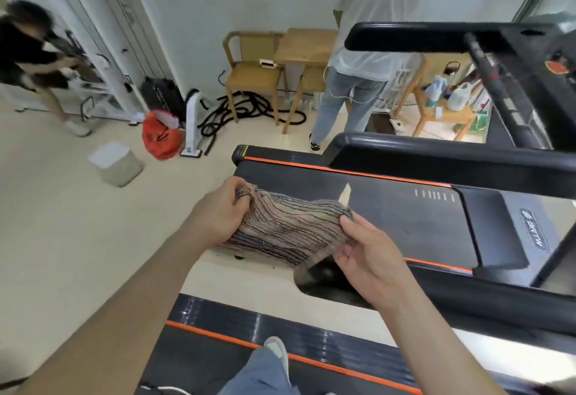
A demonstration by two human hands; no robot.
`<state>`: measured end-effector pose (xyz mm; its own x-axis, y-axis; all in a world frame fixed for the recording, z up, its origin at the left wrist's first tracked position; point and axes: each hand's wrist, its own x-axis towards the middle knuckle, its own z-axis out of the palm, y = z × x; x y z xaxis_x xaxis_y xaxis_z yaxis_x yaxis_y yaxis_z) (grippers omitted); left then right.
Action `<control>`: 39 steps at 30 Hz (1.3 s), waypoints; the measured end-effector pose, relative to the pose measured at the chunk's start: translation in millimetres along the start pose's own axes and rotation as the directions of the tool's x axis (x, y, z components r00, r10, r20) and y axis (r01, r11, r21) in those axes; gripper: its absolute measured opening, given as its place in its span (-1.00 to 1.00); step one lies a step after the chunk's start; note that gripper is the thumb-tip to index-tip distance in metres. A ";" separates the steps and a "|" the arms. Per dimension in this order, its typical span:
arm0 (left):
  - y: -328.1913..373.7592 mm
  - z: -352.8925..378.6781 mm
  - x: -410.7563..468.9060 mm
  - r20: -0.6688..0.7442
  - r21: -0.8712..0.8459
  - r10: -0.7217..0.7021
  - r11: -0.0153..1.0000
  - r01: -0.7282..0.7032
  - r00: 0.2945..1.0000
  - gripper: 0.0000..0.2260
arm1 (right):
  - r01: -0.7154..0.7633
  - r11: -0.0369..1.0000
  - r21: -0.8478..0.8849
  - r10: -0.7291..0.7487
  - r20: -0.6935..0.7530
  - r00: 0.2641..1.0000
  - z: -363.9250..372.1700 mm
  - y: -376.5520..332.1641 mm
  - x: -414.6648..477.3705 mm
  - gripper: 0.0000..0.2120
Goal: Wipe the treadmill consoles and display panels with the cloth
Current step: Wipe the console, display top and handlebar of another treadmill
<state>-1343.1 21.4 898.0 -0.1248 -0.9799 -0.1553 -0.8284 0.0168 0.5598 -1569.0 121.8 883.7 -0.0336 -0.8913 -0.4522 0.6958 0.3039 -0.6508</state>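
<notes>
Both hands are on the cloth (290,232), which hangs in the air between them above the near edge of a treadmill deck (389,207). My left hand (218,217) has its fingers curled tight around one bunched corner; my right hand (371,257) pinches the opposite edge between thumb and fingertips, the other fingers loosely spread underneath. I judge I hold it this way to stretch and refold the striped fabric into a flat pad, so a clean face meets the panels instead of a wad.

No wiping is under way yet: the cloth touches no console. The console (536,61) sits up at the right, well apart from my hands, behind a black handrail (452,157) that runs across between me and it. A second rail (420,36) lies farther back. To reach the display I would have to lift the cloth over the near rail, and that rail's edge is what the fabric could snag on.

Open floor lies to the left, past a pale bin (115,164); another person (358,82) stands near the far end of the deck, so room narrows that way.
</notes>
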 end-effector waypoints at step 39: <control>150.0 -55.4 562.9 0.052 -0.534 0.361 0.798 -0.279 0.931 -0.90 | 0.570 0.809 -0.143 -0.545 -0.546 0.636 95.3 -230.6 422.4 -0.81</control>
<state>-1507.4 -538.8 939.6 -0.4440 -0.8959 0.0150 -0.3341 0.1810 0.9250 -1675.4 -356.8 900.8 -0.7923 -0.5489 -0.2663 0.4410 -0.2136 -0.8717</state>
